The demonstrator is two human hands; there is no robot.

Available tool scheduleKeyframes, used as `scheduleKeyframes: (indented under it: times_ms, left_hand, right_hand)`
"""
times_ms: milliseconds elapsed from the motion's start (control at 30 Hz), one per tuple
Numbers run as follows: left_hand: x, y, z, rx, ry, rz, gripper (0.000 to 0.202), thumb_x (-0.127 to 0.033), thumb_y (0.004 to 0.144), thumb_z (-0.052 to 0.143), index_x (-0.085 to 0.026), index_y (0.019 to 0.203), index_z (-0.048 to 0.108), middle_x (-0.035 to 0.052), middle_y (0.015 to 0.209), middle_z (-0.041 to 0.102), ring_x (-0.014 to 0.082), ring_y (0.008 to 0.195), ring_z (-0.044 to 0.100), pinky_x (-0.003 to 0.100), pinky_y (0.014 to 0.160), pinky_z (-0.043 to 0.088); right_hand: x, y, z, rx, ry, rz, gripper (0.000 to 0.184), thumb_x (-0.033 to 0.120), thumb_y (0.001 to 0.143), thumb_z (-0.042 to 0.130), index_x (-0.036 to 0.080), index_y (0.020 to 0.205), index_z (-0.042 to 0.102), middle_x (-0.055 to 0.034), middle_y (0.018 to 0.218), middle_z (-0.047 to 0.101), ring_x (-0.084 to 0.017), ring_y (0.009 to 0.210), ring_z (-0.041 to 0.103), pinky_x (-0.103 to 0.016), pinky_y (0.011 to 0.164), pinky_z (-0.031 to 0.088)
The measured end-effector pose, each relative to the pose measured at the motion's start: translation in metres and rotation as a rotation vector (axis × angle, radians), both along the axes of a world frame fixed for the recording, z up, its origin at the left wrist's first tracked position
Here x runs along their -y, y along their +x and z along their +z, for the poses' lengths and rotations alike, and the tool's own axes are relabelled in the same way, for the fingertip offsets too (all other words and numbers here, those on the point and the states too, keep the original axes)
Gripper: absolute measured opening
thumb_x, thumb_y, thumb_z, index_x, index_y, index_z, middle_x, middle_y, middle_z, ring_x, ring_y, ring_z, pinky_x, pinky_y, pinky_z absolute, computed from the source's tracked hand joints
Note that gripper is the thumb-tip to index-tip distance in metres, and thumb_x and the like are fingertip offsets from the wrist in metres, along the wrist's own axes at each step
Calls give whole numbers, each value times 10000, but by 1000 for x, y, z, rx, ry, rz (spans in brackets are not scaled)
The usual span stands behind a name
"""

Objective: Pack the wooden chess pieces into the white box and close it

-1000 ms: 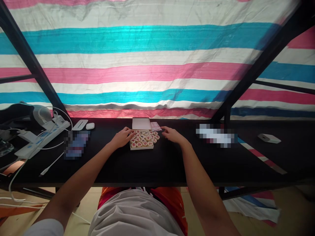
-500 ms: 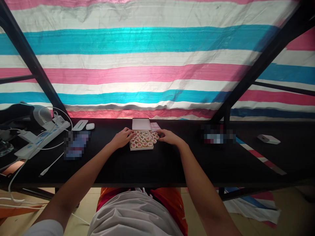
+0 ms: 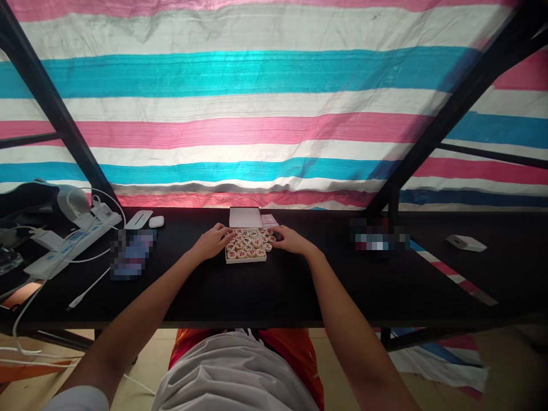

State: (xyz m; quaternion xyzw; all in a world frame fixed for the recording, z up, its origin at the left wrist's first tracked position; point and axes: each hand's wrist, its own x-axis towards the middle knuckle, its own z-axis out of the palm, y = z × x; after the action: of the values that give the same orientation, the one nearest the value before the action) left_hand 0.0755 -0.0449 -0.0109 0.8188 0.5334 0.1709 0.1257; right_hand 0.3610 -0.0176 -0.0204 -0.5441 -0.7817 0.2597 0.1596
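Note:
A shallow pale box (image 3: 245, 258) sits mid-table, filled with several round wooden chess pieces (image 3: 246, 245) marked in red and black. My left hand (image 3: 212, 241) rests against the box's left side, fingers curled onto the edge and the nearest pieces. My right hand (image 3: 289, 240) lies at the box's right side, its fingertips touching loose pieces (image 3: 268, 237) that sit just outside the box. Behind the box lie its white lid (image 3: 245, 217) and a small pink card (image 3: 270, 220).
The black table (image 3: 265, 291) carries a power strip with cables (image 3: 71, 242), a white mouse (image 3: 156, 221) and a flat white device (image 3: 137, 218) at left, blurred patches left and right, and a white box (image 3: 466, 244) far right. A striped sheet hangs behind, crossed by black frame bars.
My right hand has slid left from beside the box until its fingers meet the pieces at the box's right edge. My left hand has stayed put.

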Motion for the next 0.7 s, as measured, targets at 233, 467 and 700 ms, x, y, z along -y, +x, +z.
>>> scheduleKeyframes:
  times_ms: [233,467,700]
  left_hand:
    - [0,0,-1,-3,-1,13,498,-552,910,247,-271,1174,562,44,1139,519,204,973,577,291,827,448]
    - [-1,-1,-1,-4,-3,7,509,-564,907,238,-270,1170,559,45,1156,518,206,980,577,295,831,444]
    - [-2,-1,-3,1,10,3,503,-566,906,246,-272,1164,561,44,1146,523,203,972,580,290,830,446]
  right_hand:
    - [2,-2,2,-38,-9,-6,552,249,717,653,190,1254,540,-75,1188,529,-170,865,560,-267,829,457]
    - [0,-2,-2,-53,13,45,562,208,705,642,180,1256,537,-90,1241,495,-169,903,561,-251,845,445]
    - [-3,-2,-8,-51,18,73,564,234,708,631,179,1261,532,-92,1218,498,-170,901,564,-274,866,436]
